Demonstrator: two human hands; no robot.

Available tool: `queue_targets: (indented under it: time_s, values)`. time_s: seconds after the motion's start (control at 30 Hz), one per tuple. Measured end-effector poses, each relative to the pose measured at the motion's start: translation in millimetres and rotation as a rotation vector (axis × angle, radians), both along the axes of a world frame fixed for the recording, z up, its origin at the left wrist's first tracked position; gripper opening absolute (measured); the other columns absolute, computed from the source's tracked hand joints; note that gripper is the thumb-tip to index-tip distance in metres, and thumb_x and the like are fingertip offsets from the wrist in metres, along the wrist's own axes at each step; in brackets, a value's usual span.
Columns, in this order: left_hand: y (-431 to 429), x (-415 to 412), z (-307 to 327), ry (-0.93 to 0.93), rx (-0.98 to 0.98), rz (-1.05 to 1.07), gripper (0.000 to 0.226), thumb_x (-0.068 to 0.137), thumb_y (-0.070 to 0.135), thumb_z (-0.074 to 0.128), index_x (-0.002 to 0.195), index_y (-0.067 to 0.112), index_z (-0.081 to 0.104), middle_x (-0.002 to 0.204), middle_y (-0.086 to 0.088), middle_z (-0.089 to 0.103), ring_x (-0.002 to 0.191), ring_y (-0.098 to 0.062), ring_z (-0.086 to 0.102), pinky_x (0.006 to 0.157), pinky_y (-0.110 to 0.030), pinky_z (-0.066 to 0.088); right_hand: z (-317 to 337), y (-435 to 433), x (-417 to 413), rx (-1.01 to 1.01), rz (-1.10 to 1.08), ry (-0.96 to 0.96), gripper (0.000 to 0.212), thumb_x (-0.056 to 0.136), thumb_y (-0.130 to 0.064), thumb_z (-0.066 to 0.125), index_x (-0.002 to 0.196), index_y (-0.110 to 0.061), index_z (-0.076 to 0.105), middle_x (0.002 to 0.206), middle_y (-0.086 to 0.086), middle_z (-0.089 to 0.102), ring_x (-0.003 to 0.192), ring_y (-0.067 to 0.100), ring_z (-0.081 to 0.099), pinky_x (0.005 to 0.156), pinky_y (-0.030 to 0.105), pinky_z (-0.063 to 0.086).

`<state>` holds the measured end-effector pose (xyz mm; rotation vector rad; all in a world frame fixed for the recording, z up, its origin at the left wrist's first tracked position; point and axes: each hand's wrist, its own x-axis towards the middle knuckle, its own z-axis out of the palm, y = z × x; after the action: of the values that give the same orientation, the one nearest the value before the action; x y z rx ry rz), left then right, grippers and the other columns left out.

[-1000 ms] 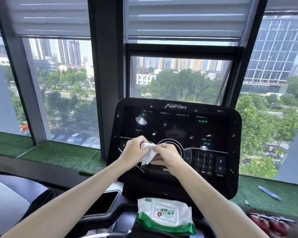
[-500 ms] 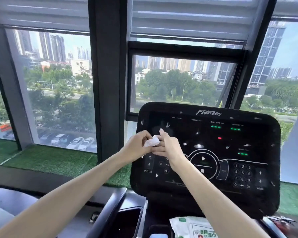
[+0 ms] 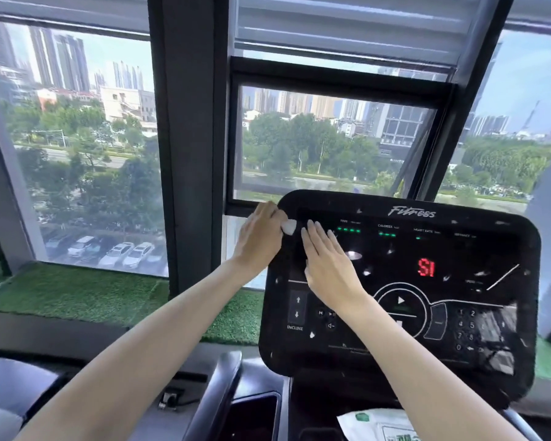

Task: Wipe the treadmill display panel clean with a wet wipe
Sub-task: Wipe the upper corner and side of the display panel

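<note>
**Wet wipe at the panel's upper-left corner**

A wipes pack (image 3: pixel 377 424) shows at 6 o'clock, below the display panel (image 3: pixel 442 313). The right hand (image 3: pixel 328 265) lies flat on the panel's left side, fingers straight, holding nothing. At its 11 o'clock the left hand (image 3: pixel 261 238) pinches the folded wet wipe (image 3: pixel 289 226) at the panel's corner

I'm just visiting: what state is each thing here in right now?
display panel: switched on, lights lit, speckled with white marks
wet wipe: bunched up at the panel's top-left corner
left hand: grips the wet wipe
right hand: fingers straight, flat on the panel
wipe pack: mostly out of frame, flap unseen
</note>
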<state>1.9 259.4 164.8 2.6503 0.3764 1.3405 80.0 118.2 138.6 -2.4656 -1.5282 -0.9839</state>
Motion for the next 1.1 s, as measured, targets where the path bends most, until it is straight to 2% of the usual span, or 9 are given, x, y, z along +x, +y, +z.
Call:
queue_targets:
  time_s: [0.1,0.2,0.27,0.37,0.53,0.67,0.8,0.93,1.1]
  values:
    - [7,-11,-37,0.130,0.138,-0.106,0.020,0.083,-0.005,0.058,0.100,0.004,0.060,0.097,-0.006,0.053,0.093,-0.022,0.051,0.071,-0.041,0.052,-10,-6,7,-0.087,-0.011,-0.039,0.070,0.074,-0.003,0.060,0.138,0.005,0.034,0.147,0.022,0.031,0.137,0.031,0.029,0.113,0.043,0.024]
    - [18,-26,-46,0.299,0.324,-0.317,0.031,0.074,-0.012,0.066,0.101,0.001,0.062,0.094,-0.007,0.054,0.090,-0.021,0.051,0.069,-0.035,0.054,-17,-3,6,-0.139,-0.052,-0.029,0.078,0.074,0.000,0.054,0.143,0.004,0.018,0.153,0.021,0.012,0.142,0.031,0.013,0.116,0.042,0.010]
    - [25,-16,-28,0.260,0.318,-0.292,0.027,0.076,-0.010,0.066,0.101,0.000,0.065,0.091,-0.008,0.055,0.088,-0.023,0.054,0.069,-0.036,0.054,-19,2,3,-0.108,-0.082,-0.025,0.077,0.072,-0.001,0.057,0.141,0.005,0.024,0.151,0.023,0.019,0.140,0.032,0.019,0.114,0.042,0.012]
    - [30,9,-12,0.006,0.124,-0.202,0.017,0.081,-0.008,0.063,0.096,0.000,0.067,0.086,-0.008,0.057,0.082,-0.024,0.054,0.068,-0.041,0.054,-21,3,3,-0.084,-0.039,0.014,0.075,0.075,0.003,0.050,0.143,0.004,0.017,0.152,0.021,0.011,0.142,0.032,0.010,0.114,0.040,0.003]
    - [15,-9,-38,0.223,0.390,-0.402,0.027,0.074,-0.012,0.067,0.098,0.000,0.066,0.087,-0.009,0.058,0.082,-0.020,0.053,0.067,-0.030,0.054,-24,0,7,-0.062,-0.025,0.018,0.080,0.070,0.001,0.062,0.141,0.004,0.026,0.151,0.021,0.021,0.140,0.031,0.019,0.114,0.041,0.014]
    - [26,11,-21,-0.085,0.083,-0.220,0.016,0.086,0.000,0.056,0.096,-0.001,0.069,0.084,-0.011,0.058,0.081,-0.017,0.052,0.073,-0.034,0.052,-25,0,8,-0.014,0.004,0.050,0.086,0.063,0.006,0.063,0.141,0.005,0.026,0.151,0.021,0.022,0.140,0.030,0.020,0.113,0.041,0.016]
    - [13,0,-25,0.170,0.297,-0.363,0.017,0.082,-0.006,0.062,0.096,0.000,0.068,0.085,-0.010,0.057,0.082,-0.018,0.052,0.071,-0.029,0.051,-27,-2,9,0.004,0.027,0.056,0.084,0.060,0.006,0.063,0.138,0.007,0.033,0.148,0.021,0.029,0.138,0.031,0.027,0.111,0.042,0.026]
    - [29,20,12,-0.037,0.060,-0.193,0.023,0.086,-0.005,0.059,0.104,0.004,0.070,0.083,-0.009,0.056,0.073,-0.018,0.054,0.072,-0.032,0.051,-27,-1,12,0.022,0.051,0.016,0.075,0.067,0.005,0.052,0.139,0.006,0.030,0.149,0.022,0.027,0.138,0.031,0.025,0.112,0.042,0.025]
    - [16,7,-1,0.174,0.165,-0.342,0.028,0.083,-0.006,0.063,0.106,0.007,0.070,0.085,-0.009,0.057,0.075,-0.021,0.056,0.070,-0.032,0.052,-27,-4,13,0.002,0.048,-0.002,0.069,0.075,-0.001,0.037,0.142,0.005,0.021,0.152,0.021,0.016,0.141,0.030,0.015,0.115,0.041,0.014]
